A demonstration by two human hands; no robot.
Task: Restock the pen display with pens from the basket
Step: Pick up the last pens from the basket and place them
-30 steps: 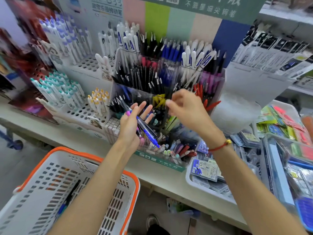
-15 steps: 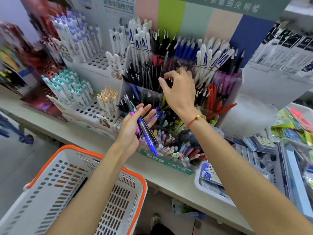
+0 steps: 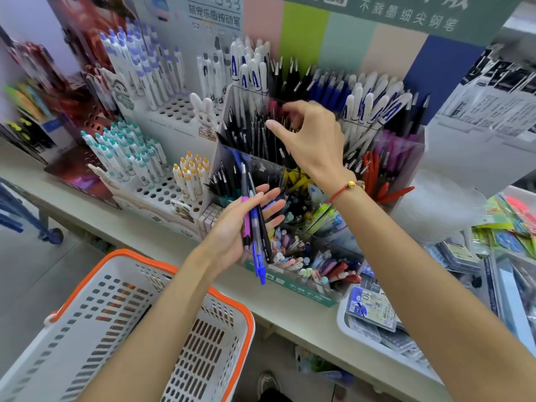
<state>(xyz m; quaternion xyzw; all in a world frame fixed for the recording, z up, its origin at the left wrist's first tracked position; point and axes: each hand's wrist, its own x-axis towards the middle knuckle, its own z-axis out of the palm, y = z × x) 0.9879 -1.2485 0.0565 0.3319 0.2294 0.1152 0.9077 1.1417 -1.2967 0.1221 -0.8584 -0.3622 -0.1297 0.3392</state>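
Observation:
My left hand [image 3: 232, 227] grips a small bundle of pens [image 3: 255, 227], purple, blue and black, in front of the display's lower tier. The clear tiered pen display [image 3: 406, 149] stands on the counter, packed with black, blue, white and red pens. My right hand [image 3: 313, 137] hovers over the compartment of black pens [image 3: 249, 137] in the middle tier. Its thumb and fingers are loosely curled and apart, and I see nothing held between them. The white basket with an orange rim [image 3: 95, 274] sits low at the left under my left forearm; a dark pen shows faintly through its wall.
White peg stands with teal-capped pens [image 3: 124, 155], yellow-capped pens [image 3: 191, 172] and purple-banded pens [image 3: 145, 62] fill the counter's left. A white tray of packaged refills [image 3: 374, 311] sits at the right, beside stacked stationery packs [image 3: 507, 227]. The pale counter edge [image 3: 290, 314] runs diagonally.
My right hand rose from beside my left hand to the black-pen compartment, reached into it, and now hovers just above with fingers apart. My left hand kept its bundle nearly still.

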